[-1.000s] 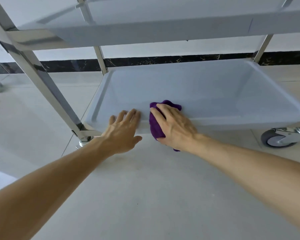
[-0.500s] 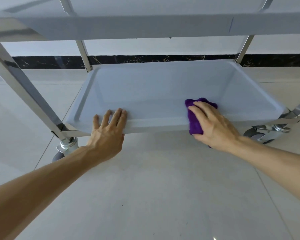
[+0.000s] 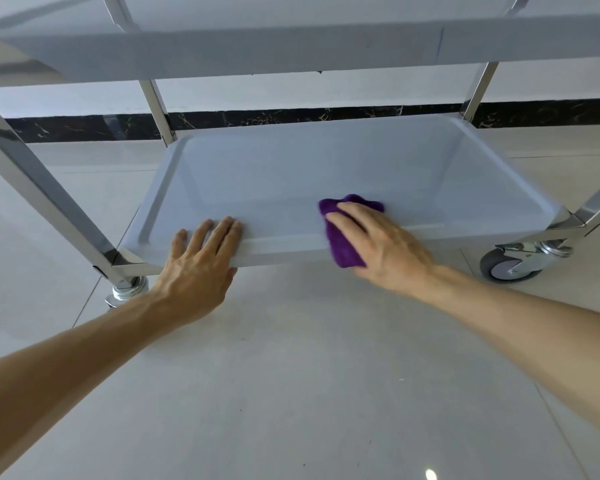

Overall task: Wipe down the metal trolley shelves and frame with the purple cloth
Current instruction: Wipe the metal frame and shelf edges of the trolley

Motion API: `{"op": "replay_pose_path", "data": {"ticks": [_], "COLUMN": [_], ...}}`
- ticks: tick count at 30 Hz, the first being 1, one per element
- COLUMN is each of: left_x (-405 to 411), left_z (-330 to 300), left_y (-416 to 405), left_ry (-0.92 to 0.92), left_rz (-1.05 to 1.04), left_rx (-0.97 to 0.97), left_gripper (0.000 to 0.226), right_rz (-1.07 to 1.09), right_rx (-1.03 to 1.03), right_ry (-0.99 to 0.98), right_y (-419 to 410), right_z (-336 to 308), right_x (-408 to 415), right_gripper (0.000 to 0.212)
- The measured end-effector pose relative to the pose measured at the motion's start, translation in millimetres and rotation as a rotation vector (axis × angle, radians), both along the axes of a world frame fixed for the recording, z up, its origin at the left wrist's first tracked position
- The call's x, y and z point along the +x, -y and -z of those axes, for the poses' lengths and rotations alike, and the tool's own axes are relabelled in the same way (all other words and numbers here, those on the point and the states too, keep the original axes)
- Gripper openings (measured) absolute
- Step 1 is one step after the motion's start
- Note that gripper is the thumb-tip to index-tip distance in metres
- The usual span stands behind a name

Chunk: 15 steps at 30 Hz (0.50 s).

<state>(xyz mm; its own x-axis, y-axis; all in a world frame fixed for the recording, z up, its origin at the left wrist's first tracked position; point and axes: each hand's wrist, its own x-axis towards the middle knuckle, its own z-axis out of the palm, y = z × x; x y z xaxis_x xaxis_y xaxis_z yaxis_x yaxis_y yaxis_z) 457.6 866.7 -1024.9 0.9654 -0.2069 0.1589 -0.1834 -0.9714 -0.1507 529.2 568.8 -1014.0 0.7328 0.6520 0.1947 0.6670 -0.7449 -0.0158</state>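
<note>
The right hand (image 3: 385,247) grasped the bunched purple cloth (image 3: 343,233) and pressed it over the near rim of the bottom shelf (image 3: 326,174), fingers curled across the top of the cloth, with purple showing beyond the fingertips and below the palm. Left of that grip, well apart along the same rim, the left hand (image 3: 198,268) lay released and flat, straight fingers resting on the shelf edge (thumb tucked under the lip). Further left stood the near frame post (image 3: 45,192); right of the grip, a grey castor (image 3: 506,266) sat on the tiled floor (image 3: 309,375), and the upper shelf (image 3: 291,46) hung above both hands.
</note>
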Motion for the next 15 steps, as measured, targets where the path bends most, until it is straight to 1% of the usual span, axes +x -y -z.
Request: {"op": "replay_pose_path", "data": {"ticks": [3, 5, 8, 12, 15], "left_x": [3.2, 9.0, 26.3, 47.5, 52.4], "left_z": [-5.6, -9.2, -9.0, -7.3, -3.6], "left_y": [4.4, 16.5, 53.2, 109.5, 118.2], "left_ry": [-0.046, -0.053, -0.079, -0.150, -0.142], "left_rz": [-0.011, 0.016, 0.067, 0.053, 0.061], "left_rx": [0.068, 0.103, 0.122, 0.126, 0.202], "left_gripper": [0.073, 0.075, 0.079, 0.084, 0.086], "right_rz": [0.132, 0.185, 0.210, 0.204, 0.205], "right_rx": [0.016, 0.040, 0.068, 0.088, 0.078], "right_ry": [-0.036, -0.042, -0.044, -0.016, 0.009], "right_y": [51.7, 69.1, 69.6, 61.8, 57.0], "right_z": [-2.2, -3.9, -1.0, 1.5, 2.6], "right_x": [2.2, 2.5, 3.6, 4.4, 3.1], "right_gripper": [0.093, 0.090, 0.086, 0.079, 0.076]}}
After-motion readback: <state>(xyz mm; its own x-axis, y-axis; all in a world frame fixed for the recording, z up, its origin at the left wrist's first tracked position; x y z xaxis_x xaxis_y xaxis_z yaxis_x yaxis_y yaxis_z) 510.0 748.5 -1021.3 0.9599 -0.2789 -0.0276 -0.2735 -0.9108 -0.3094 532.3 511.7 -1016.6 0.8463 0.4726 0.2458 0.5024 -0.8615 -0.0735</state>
